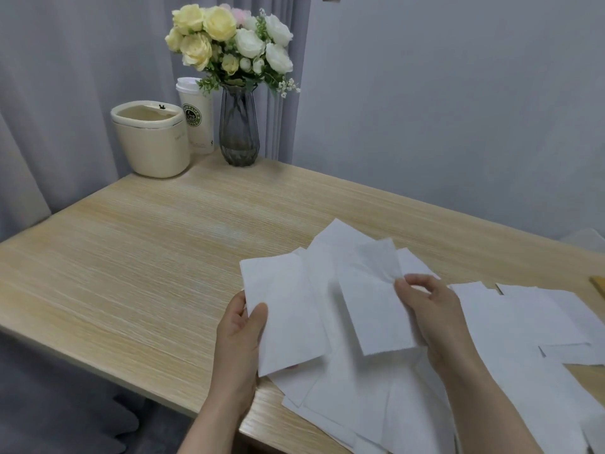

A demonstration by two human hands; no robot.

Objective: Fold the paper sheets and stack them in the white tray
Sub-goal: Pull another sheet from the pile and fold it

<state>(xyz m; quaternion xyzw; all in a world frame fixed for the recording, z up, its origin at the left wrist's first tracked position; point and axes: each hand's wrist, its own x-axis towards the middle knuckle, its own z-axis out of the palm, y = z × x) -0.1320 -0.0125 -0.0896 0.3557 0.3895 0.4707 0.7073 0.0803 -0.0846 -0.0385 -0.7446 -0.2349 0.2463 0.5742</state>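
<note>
Several white paper sheets (510,326) lie scattered and overlapping on the right part of the wooden table (147,257). My left hand (240,335) grips a folded white sheet (284,309) by its lower left edge, thumb on top, lifted over the pile. My right hand (429,309) pinches another white sheet (373,309) at its right side, with the top part of it bent over near my fingertips. No white tray is in view.
At the table's far left corner stand a cream lidded container (152,140), a white paper cup (196,116) and a dark glass vase of flowers (239,129). Grey curtains hang behind. A yellowish object (599,285) peeks in at the right edge.
</note>
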